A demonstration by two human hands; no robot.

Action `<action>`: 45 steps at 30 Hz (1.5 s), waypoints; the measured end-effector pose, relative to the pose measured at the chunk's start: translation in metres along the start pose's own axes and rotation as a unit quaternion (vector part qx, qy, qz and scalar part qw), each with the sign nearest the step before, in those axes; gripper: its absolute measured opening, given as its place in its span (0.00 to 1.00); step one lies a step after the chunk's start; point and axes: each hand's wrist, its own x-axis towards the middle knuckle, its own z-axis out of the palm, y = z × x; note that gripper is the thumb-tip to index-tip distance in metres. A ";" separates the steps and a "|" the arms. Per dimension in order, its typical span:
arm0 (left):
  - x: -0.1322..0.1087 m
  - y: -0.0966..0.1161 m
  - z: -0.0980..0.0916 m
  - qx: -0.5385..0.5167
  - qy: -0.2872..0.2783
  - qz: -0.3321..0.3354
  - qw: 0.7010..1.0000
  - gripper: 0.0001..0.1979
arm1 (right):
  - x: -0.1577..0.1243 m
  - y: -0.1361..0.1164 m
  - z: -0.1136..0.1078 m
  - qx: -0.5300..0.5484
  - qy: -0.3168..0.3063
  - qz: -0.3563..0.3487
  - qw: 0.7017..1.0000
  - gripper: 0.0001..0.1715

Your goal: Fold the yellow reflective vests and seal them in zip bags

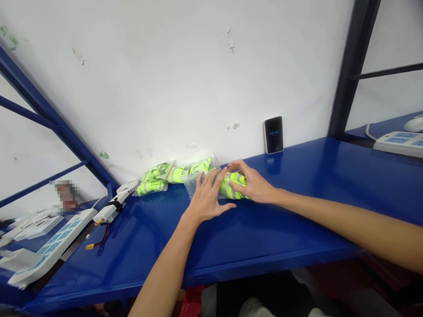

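Observation:
A rolled neon-yellow reflective vest (229, 189) with grey stripes lies in a clear plastic bag on the blue table. My right hand (256, 184) curls around its right end, thumb on the near side and fingers over the top. Over the left part of the bag rests my left hand (209, 195), palm down, fingers stretched and thumb apart; it covers much of the plastic. Against the wall behind, two more bagged yellow vests sit to the left: one bagged vest (153, 180) farther off and another bagged vest (180, 174) partly behind my left hand.
A dark device with a clock display (273, 135) leans on the wall. At the table's left stand a white fan-like device (124, 194), a wired battery lead (101, 235) and a power strip (58, 242). Another power strip (405, 142) lies beyond the right post.

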 end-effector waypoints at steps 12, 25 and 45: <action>0.002 0.001 -0.004 0.044 0.053 -0.052 0.996 0.20 | -0.011 -0.007 0.009 -0.087 0.000 -0.204 0.975 0.11; -0.001 0.003 0.010 0.012 0.057 -0.005 0.998 0.14 | -0.015 0.006 0.007 -0.075 -0.047 -0.153 0.984 0.17; -0.001 0.009 0.009 0.038 0.032 -0.001 0.999 0.24 | -0.012 0.003 0.008 -0.053 -0.112 -0.088 0.988 0.39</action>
